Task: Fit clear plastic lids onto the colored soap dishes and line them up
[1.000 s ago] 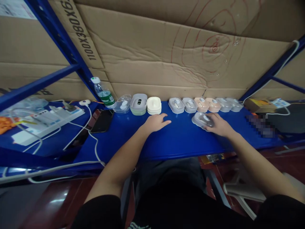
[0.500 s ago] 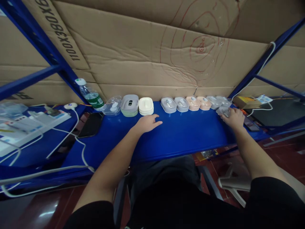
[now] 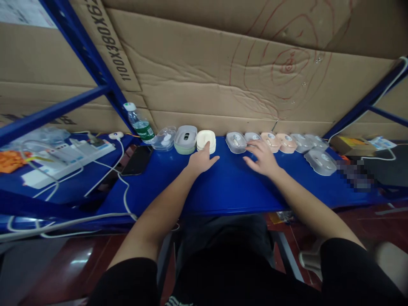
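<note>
My left hand point(image 3: 200, 162) is in front of a stack of cream square lids or containers point(image 3: 204, 137). Its index finger overlaps the front of the stack; contact is unclear. The thumb sticks out to the right, and nothing is held. My right hand point(image 3: 263, 159) hovers over the desk with spread fingers, empty. Its fingertips partly cover a grey lidded container point(image 3: 251, 136). Beside that is another grey container point(image 3: 236, 142), then peach containers point(image 3: 270, 142) and clear grey ones point(image 3: 301, 143). At the right, a clear grey container point(image 3: 320, 162) lies forward of the row.
Left of the cream stack stand a grey-and-green container point(image 3: 185, 139), a clear container point(image 3: 165, 139) and a water bottle point(image 3: 143, 127). A black phone point(image 3: 137, 160) and a white power strip point(image 3: 68, 163) with cables lie further left. Cardboard point(image 3: 191, 72) backs the blue desk point(image 3: 229, 191).
My right hand has let go of the clear grey container at the right end and moved left to the grey containers. My left index finger is now raised toward the cream stack. The view shifted left.
</note>
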### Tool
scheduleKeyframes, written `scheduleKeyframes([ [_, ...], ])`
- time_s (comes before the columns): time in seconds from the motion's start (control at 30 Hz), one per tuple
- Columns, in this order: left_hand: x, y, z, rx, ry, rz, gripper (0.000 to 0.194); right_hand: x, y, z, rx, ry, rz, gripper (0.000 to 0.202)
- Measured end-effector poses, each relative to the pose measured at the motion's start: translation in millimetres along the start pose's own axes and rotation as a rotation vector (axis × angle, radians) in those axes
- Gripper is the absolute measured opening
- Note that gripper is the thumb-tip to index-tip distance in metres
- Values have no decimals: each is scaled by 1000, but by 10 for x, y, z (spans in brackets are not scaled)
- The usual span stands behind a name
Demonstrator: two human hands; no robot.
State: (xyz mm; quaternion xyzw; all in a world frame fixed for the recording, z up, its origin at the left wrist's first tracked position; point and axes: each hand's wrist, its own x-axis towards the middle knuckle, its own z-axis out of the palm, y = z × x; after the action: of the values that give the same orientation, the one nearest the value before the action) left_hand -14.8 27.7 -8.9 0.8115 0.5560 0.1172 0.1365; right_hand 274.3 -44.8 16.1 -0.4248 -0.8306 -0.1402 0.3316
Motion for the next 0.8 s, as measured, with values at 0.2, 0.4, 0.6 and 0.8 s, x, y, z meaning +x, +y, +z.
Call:
scheduleKeyframes([
  [0.2, 32, -60, -44, 19, 92, -57, 46, 252, -334, 530, 189, -31, -124, 31],
  [0.4, 70, -108, -98, -29, 230, -57, 33, 43, -158, 536, 299, -37, 13, 31],
  [0.6, 19, -131, -129, -304, 155, 293, 27, 104, 5, 341, 283, 216, 200, 37],
  [0.8, -57, -66, -179, -203, -221, 322, 35, 73, -57, 410, 328, -112, 150, 30],
])
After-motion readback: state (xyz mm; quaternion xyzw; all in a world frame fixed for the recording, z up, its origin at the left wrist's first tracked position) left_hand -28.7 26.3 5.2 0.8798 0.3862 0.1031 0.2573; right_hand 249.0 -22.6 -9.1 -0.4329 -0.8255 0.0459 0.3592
